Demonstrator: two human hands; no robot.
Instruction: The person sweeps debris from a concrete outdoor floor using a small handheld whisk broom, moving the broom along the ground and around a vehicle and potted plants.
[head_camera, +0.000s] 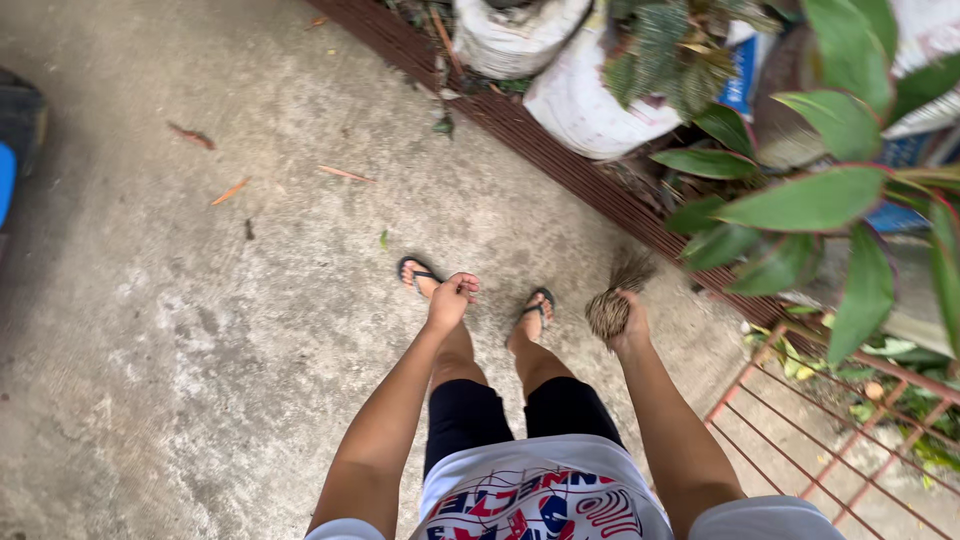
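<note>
My right hand (630, 325) grips the top of a stick broom (612, 300), a bundle of thin brown twigs whose end points down toward the concrete floor (200, 330). My left hand (452, 298) hangs loosely curled above my left foot with nothing in it. Both feet wear dark flip-flops (415, 272) and stand on the concrete.
Dry leaves (230, 190) lie scattered on the floor at upper left. A brown ribbed edging (560, 165) runs diagonally beside white sacks (580, 100) and green-leaved plants (810, 200). A rusty metal grid (830, 430) sits at lower right. A dark object (15, 130) lies at the left edge.
</note>
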